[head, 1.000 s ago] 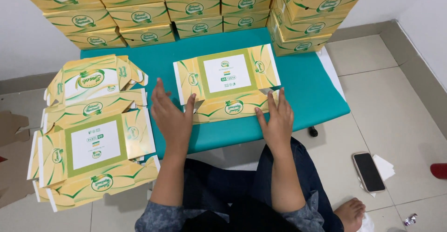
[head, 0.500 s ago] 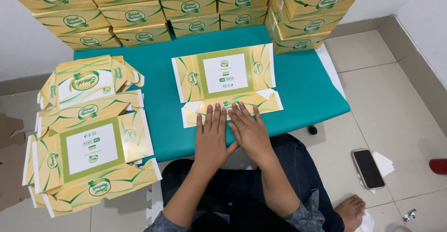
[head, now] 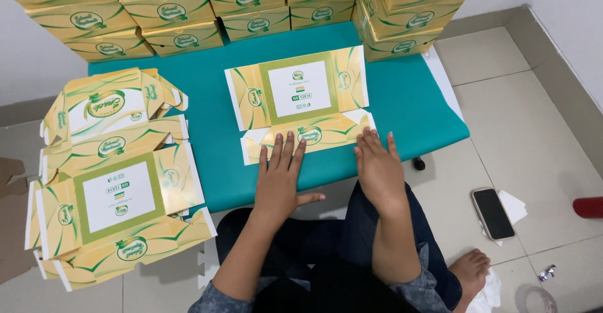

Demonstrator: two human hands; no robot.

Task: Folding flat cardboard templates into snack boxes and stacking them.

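A person sat at a low teal bench (head: pixel 402 105), seen from above. A flat, unfolded yellow-and-green carton blank (head: pixel 300 99) lay in the middle of the bench, printed side up, with its near flap (head: pixel 314 136) toward the person. The left hand (head: pixel 279 178) lay open and flat, palm down, its fingers on the near flap and gripping nothing. The right hand (head: pixel 377 165) lay open and flat too, its fingertips at the flap's right corner, mostly on the bench edge. To crease this flap cleanly, it seemed best to keep both palms spread wide, press evenly along the fold line, and hold the blank square so that it would not skid on the smooth top.

Half a second earlier the two hands had been side by side, touching at the middle of the flap; here they had slid apart toward its ends, as if smoothing outward. The blank itself had not shifted.

A stack of further blanks (head: pixel 116 187) sat to the left, finished boxes (head: pixel 188 11) were piled behind, and a phone (head: pixel 492 212) lay on the floor tiles.
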